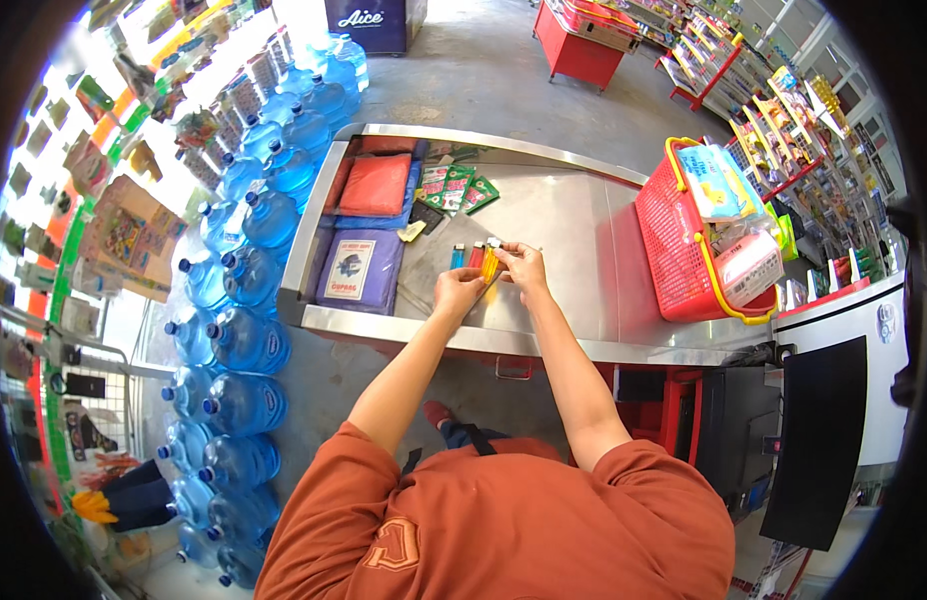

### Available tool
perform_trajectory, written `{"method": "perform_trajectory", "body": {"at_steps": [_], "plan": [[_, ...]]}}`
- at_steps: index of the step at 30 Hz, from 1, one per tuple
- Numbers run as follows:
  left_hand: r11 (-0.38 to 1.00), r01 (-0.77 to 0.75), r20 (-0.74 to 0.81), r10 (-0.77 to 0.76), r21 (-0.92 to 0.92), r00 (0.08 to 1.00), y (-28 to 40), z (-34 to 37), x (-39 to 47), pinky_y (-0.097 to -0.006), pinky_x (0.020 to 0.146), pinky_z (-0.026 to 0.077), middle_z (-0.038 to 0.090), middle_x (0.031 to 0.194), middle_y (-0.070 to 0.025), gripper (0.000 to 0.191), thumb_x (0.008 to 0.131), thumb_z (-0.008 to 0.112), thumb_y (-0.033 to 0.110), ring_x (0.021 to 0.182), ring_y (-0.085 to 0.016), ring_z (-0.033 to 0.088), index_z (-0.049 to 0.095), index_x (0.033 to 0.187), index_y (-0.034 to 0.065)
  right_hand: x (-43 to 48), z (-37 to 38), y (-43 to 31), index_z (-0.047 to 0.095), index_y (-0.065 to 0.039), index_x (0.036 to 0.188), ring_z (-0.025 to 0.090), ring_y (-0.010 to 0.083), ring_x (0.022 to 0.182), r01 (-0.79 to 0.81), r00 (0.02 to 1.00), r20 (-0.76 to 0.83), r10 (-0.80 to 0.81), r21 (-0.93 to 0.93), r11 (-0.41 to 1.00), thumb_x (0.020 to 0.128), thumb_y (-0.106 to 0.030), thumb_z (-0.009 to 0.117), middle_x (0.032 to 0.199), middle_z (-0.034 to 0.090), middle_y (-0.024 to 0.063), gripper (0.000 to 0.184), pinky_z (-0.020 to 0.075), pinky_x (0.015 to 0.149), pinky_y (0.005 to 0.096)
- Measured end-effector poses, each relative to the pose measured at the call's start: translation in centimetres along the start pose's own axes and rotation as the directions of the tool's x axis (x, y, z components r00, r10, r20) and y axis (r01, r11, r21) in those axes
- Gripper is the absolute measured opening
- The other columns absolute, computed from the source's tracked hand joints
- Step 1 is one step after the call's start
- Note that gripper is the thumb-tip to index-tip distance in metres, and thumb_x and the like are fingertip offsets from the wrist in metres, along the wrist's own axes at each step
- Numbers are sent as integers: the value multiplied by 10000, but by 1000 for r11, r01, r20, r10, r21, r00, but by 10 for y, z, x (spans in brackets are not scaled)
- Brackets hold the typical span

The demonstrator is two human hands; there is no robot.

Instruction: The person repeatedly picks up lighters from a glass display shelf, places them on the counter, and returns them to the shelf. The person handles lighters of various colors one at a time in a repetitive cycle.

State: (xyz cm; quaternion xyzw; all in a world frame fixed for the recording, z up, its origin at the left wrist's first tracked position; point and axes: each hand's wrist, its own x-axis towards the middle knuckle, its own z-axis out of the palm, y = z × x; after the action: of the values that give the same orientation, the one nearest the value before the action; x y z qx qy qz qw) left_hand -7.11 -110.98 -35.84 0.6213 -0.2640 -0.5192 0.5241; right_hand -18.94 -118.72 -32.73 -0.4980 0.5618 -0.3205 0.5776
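Note:
Above a stainless-steel counter (565,217), my left hand (457,292) and my right hand (525,271) meet around yellow lighters (490,264); how many cannot be told. The fingers of my right hand are at their upper end, those of my left at the lower end. Just left of them are a red lighter (476,255) and a blue lighter (457,257), their lower parts partly hidden by my left hand. Green sachets (456,187) lie farther back on the counter. A dark flat packet (427,217) and a small pale-yellow piece (412,231) sit in front of the sachets.
A red shopping basket (670,247) with yellow handles, holding packaged goods, stands at the counter's right end. Folded orange plastic bags (375,184) and a purple pack (358,266) fill the left end. Stacked blue water jugs (250,349) line the left side. A dark panel (816,442) stands at right.

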Motion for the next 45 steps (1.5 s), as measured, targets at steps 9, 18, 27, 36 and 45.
{"method": "perform_trajectory", "body": {"at_steps": [9, 18, 27, 36, 45], "plan": [[963, 7, -51, 6, 269, 999, -17, 37, 38, -249, 620, 489, 693, 925, -77, 376, 823, 675, 155, 713, -100, 616, 626, 1142, -38, 70, -7, 31, 678, -2, 976, 658, 139, 681, -55, 980, -201, -4, -289, 956, 797, -157, 717, 829, 691, 90, 240, 523, 549, 261], [997, 2, 11, -2, 78, 1000, 7, 0, 13, -245, 711, 490, 671, 922, -62, 252, 872, 618, 145, 798, -114, 605, 653, 1069, -8, 58, 7, 28, 653, -45, 984, 638, 236, 797, 146, 898, -270, -348, -561, 814, 730, -210, 766, 877, 670, 112, 323, 509, 752, 352], [925, -165, -182, 107, -341, 977, 62, -99, -98, -226, 706, 477, 647, 873, -38, 219, 868, 644, 150, 778, -88, 587, 648, 1024, -3, -67, 87, -66, 635, -57, 1044, 607, 103, 806, 70, 930, 332, -157, 259, 963, 884, -175, 648, 936, 643, 19, 199, 505, 712, 245], [726, -524, -666, 123, -445, 736, 63, -226, -315, -217, 714, 471, 624, 857, -13, 118, 882, 629, 83, 766, -86, 569, 640, 982, 23, -242, 225, -95, 646, -27, 1019, 612, 101, 811, -56, 513, 842, -168, 229, 972, 895, -149, 628, 899, 647, 37, 174, 500, 698, 245], [537, -828, -983, -10, -161, 184, 16, -284, -551, -227, 742, 459, 612, 878, -14, 114, 885, 628, 78, 790, -87, 561, 642, 987, 29, -476, 340, -66, 650, -24, 1028, 592, 89, 817, -33, -98, 995, -27, 24, 999, 887, -204, 647, 903, 637, 17, 228, 491, 688, 237]]}}
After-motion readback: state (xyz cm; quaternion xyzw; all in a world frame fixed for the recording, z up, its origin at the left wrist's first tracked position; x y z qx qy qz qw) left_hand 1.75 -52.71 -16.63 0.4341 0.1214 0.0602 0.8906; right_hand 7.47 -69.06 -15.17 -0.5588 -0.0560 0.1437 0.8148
